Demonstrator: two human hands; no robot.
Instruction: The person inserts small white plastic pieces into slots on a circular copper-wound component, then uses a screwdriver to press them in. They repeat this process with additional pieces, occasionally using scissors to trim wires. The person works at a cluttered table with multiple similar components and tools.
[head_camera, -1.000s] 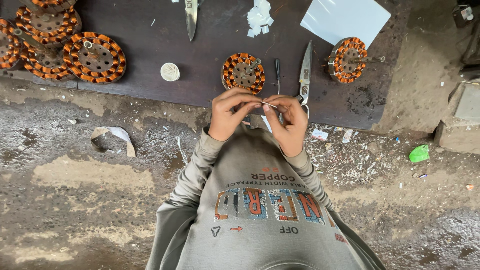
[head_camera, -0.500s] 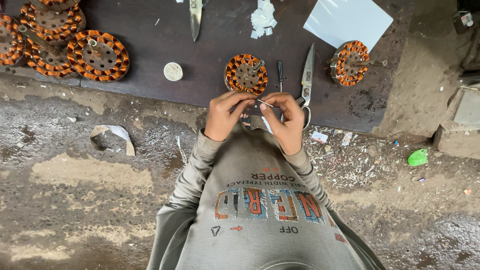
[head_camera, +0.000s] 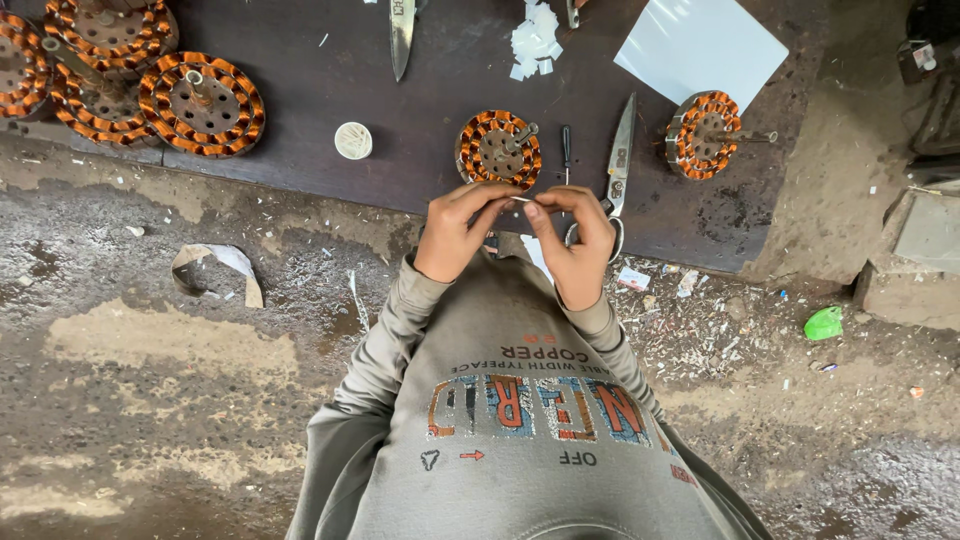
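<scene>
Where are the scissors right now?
The scissors lie on the dark board, just beyond the right hand, between a thin screwdriver and a copper-wound stator.

A small white rectangular label scrap with a red patch (head_camera: 633, 279) lies on the littered ground just below the edge of the dark worktop (head_camera: 330, 90). A blank pale blue-white rectangular sheet (head_camera: 700, 50) lies tilted on the worktop's upper right part. A small round white cap-like disc (head_camera: 353, 140) lies flat left of centre. No screens or signs show.
</scene>
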